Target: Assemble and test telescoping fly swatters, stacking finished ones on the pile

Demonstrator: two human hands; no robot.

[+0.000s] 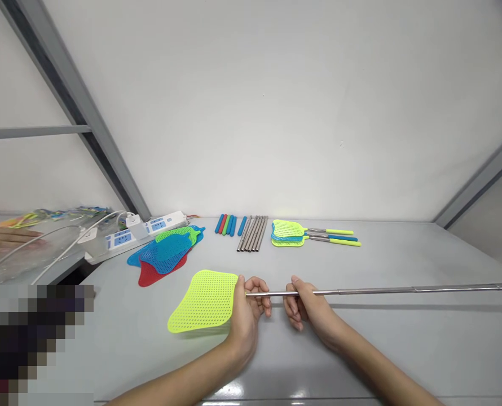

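Note:
My left hand point(246, 310) is closed at the neck of a yellow fly swatter head point(206, 301), a perforated plastic paddle that points left. From that neck a thin telescopic metal rod point(373, 291) runs right, drawn out long, past the right edge of the view. Around its thinner part, a little right of my left hand, my right hand point(308, 304) is closed with thumb and fingers. The rod is held above the table, and its shadow falls just below it. My left palm hides the joint between paddle and rod.
Behind lie loose swatter heads point(166, 254) in blue, green and red, coloured handle grips point(228, 224), several metal rods point(253, 234) and whole swatters point(310, 234). A power strip point(149, 228) with white cables stands left. Another person's hand point(9, 237) is at the far left.

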